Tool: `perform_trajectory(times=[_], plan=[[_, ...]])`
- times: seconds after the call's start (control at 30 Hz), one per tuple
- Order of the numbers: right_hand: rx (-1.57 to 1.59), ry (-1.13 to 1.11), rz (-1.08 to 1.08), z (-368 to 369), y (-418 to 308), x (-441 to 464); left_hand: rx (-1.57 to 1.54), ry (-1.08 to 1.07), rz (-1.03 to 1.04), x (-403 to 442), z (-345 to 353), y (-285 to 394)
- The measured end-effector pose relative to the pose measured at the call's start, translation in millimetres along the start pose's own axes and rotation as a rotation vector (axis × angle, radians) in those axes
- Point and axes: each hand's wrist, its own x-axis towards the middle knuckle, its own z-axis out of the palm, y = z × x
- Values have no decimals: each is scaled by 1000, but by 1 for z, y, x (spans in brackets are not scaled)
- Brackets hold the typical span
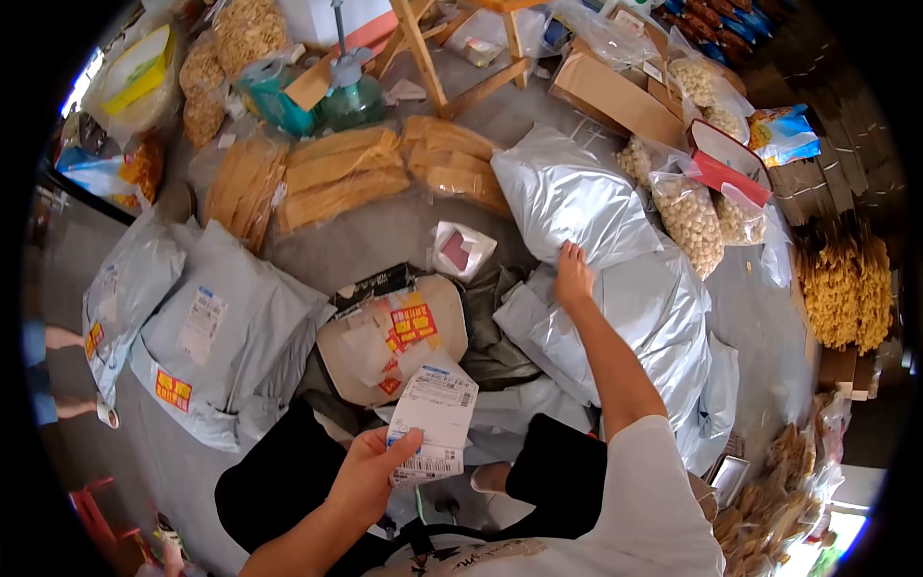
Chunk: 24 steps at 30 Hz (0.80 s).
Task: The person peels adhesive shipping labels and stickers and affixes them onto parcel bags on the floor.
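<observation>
Between the thumb and fingers of my left hand [378,464] is a printed shipping label [437,409], held over my lap. My right hand [574,276] reaches forward to the near edge of a plump silver mailing bag [567,188], its bent fingers gripping the plastic there. That bag lies on top of a pile of other silver mailing bags [644,308]. Just beyond the label, a shallow cardboard box [332,351] holds loose papers and red-and-yellow stickers [411,325]. A small white packet with a dark pink patch [461,250] sits behind the box.
At left stand grey mailing bags [231,317] with labels and stickers. Flat tan packs [341,178] line the floor ahead, near a green spray bottle [352,96] and a wooden stool [461,96]. Bags of pale round pieces [690,216] lie right. Another person's limbs show far left.
</observation>
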Motion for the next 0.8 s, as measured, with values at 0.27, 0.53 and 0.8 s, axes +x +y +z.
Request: perform_trajectory(times=[0.27, 0.53, 0.8], plan=[[160, 258, -49, -165, 17, -49, 136, 21, 261, -5, -7, -28], [-189, 111, -576, -108, -27, -195, 354, -143, 180, 34, -39, -93], [-174, 159, -602, -72, -85, -268, 127, -203, 164, 19, -64, -142]])
